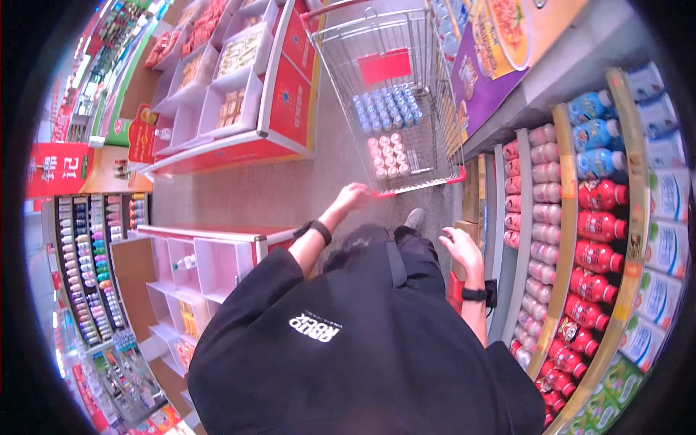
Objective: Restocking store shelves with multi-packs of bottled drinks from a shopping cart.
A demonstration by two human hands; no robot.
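Before me stands a wire shopping cart (435, 122), its near rim fitted with red corner pieces. My left hand (352, 198) is at the left red corner, fingers stretched towards it; blur hides whether they touch or grip it. Inside the cart lie a pack of blue-capped bottles (387, 107) and, closer to me, a smaller pack of pink bottles (388, 156). My right hand (461, 247) hangs at my right side, empty, its fingers spread and slightly curled. Nearest to it is the shelf with rows of pink bottles (545, 191).
Red drink bottles (601, 217) and blue bottles (595, 133) line the right shelf, with white cartons (666, 244) beyond. Left are divided bins (231, 103) of packaged goods and a second bin stand (223, 263). A purple display (478, 103) flanks the cart. Grey floor (217, 198) runs between the stands.
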